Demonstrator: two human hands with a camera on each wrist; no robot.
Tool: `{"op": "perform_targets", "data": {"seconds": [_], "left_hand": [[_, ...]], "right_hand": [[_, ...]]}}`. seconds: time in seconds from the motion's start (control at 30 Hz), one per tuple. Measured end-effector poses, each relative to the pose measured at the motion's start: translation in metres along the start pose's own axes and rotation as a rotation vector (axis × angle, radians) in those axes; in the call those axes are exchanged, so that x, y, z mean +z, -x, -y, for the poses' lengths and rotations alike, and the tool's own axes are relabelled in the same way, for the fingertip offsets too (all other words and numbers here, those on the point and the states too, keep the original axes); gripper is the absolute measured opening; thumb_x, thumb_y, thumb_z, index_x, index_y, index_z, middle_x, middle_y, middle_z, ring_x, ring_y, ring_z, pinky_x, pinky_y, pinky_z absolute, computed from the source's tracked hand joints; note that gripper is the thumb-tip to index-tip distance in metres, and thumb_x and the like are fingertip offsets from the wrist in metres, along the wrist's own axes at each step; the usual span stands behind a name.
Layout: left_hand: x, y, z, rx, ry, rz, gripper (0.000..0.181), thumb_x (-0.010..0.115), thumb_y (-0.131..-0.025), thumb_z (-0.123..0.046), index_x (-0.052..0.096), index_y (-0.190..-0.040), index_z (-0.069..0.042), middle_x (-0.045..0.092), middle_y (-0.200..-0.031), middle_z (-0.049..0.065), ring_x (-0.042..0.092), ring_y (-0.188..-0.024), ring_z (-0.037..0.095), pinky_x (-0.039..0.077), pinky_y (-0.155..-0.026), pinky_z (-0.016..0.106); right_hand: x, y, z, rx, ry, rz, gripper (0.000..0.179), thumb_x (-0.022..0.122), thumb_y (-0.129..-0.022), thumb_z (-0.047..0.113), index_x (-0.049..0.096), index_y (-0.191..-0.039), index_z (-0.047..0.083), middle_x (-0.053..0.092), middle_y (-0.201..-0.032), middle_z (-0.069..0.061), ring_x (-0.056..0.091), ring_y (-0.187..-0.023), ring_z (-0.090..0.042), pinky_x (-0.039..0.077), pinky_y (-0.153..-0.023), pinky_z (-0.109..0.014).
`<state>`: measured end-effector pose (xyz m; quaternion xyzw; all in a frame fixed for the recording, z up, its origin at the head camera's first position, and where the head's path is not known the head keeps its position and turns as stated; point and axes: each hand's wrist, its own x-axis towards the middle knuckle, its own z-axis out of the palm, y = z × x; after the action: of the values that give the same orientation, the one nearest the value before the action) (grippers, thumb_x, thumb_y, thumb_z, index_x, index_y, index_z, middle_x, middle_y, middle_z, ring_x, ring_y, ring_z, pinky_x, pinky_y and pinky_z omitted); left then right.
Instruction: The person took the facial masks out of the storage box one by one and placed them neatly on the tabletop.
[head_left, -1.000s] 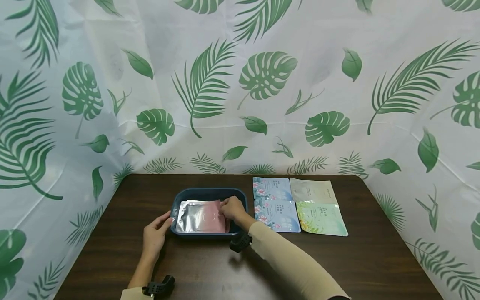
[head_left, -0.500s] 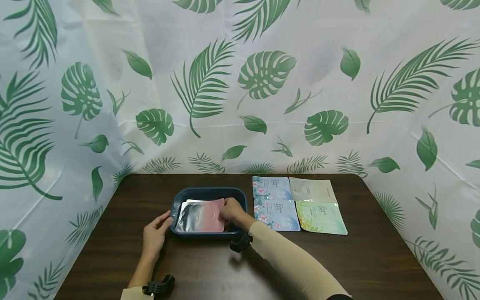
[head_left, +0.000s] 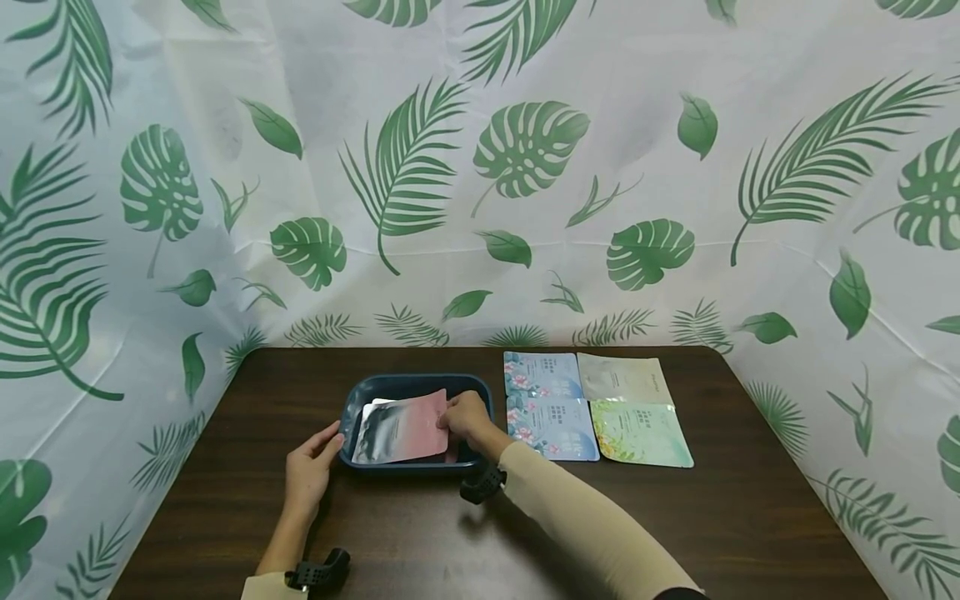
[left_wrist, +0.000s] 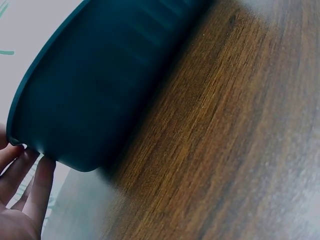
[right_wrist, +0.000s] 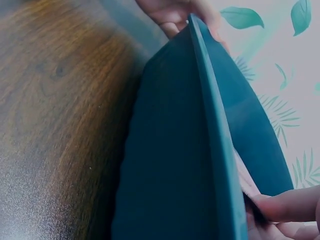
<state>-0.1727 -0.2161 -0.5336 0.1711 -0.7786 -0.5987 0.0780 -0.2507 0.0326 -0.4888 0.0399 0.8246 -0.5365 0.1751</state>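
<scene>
A dark blue plastic basin (head_left: 382, 469) stands on the table, with foil packets inside that look like sheet masks. At its left end, my left hand (head_left: 311, 471) holds the rim, thumb on top and fingertips against the outer wall; the left wrist view shows these fingers (left_wrist: 44, 175) at the basin's corner. Over the right part of the basin, my right hand (head_left: 467, 417) pinches the right edge of a pink and silver sheet mask packet (head_left: 408, 427). That edge is tilted up. Beneath it, other packets are mostly hidden.
Right of the basin lie two blue floral packets (head_left: 555, 429), a beige packet (head_left: 622, 379) and a green packet (head_left: 645, 437), laid out in a block. The dark wooden table (head_left: 420, 542) ends at a leaf-patterned cloth backdrop (head_left: 555, 292).
The right edge of the pink and silver packet has risen and tilted in my right hand's pinch. My left hand stays on the basin's rim.
</scene>
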Motion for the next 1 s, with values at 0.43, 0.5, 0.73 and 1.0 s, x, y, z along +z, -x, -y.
{"op": "perform_targets", "data": {"seconds": [0.43,0.5,0.73,1.0], "left_hand": [[0.0,0.001,-0.002,-0.011,0.002,-0.001,0.039,0.062,-0.097,-0.025,0.062,-0.13,-0.006,0.06,-0.135,0.016,0.05,-0.089,-0.02,0.042,-0.075,0.003],[-0.001,0.001,-0.002,-0.01,-0.004,0.001,0.039,0.061,-0.097,-0.027,0.062,-0.131,-0.007,0.059,-0.136,0.015,0.049,-0.089,-0.02,0.042,-0.075,0.002],[0.0,-0.001,0.0,0.0,0.0,-0.005,0.039,0.062,-0.097,-0.025,0.062,-0.131,-0.007,0.06,-0.135,0.015,0.049,-0.089,-0.021,0.042,-0.076,0.003],[-0.001,0.0,-0.001,-0.009,-0.008,0.002,0.04,0.062,-0.096,-0.028,0.062,-0.131,-0.009,0.06,-0.136,0.014,0.049,-0.09,-0.021,0.042,-0.076,0.003]], "right_hand": [[-0.01,0.004,0.003,-0.048,-0.055,-0.012,0.012,0.068,-0.085,0.001,0.074,-0.093,-0.006,0.069,-0.082,-0.014,0.063,-0.065,-0.017,0.058,-0.066,-0.031],[-0.013,0.004,0.003,-0.043,-0.078,-0.004,0.014,0.068,-0.086,0.002,0.073,-0.096,-0.007,0.069,-0.085,-0.015,0.064,-0.067,-0.017,0.059,-0.068,-0.032],[-0.025,0.005,0.008,-0.036,-0.145,0.005,0.018,0.067,-0.086,0.001,0.07,-0.101,-0.007,0.069,-0.094,-0.018,0.065,-0.068,-0.018,0.06,-0.068,-0.034],[-0.041,0.008,0.012,-0.039,-0.2,0.005,0.02,0.064,-0.086,0.0,0.069,-0.104,-0.009,0.068,-0.089,-0.015,0.062,-0.066,-0.015,0.058,-0.064,-0.03]]}}
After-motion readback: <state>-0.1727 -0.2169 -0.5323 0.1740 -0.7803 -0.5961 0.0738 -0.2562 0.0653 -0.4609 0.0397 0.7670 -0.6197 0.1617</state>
